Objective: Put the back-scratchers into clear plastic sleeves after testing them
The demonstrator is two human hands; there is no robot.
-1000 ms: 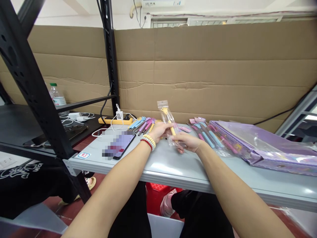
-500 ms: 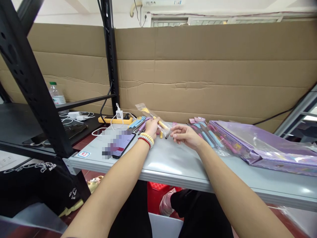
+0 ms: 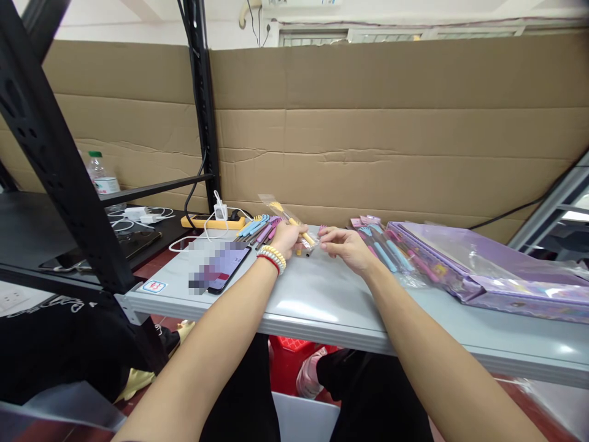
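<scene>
Near the middle of the grey table (image 3: 317, 307), my left hand (image 3: 289, 238) is closed on a clear plastic bag with a yellow stick-like item (image 3: 298, 228) inside. My right hand (image 3: 343, 245) is at the lower right end of this bag, fingers pressed together; whether they pinch its edge is too small to tell. Left of my left hand lie several loose blue (image 3: 252, 227) and purple (image 3: 264, 233) sticks with fork-like heads. To the right of my right hand, bagged blue and pink sticks (image 3: 391, 248) lie on the table.
A phone (image 3: 230, 270) lies at the left, with a yellow power strip (image 3: 214, 222) and white cables behind it. A purple case (image 3: 497, 264) fills the right side. Black shelf posts (image 3: 209, 123) stand left; cardboard (image 3: 391, 135) rises behind.
My left hand and the bagged yellow item have shifted slightly right and down. The fingers of my right hand have drawn together near the bag's end.
</scene>
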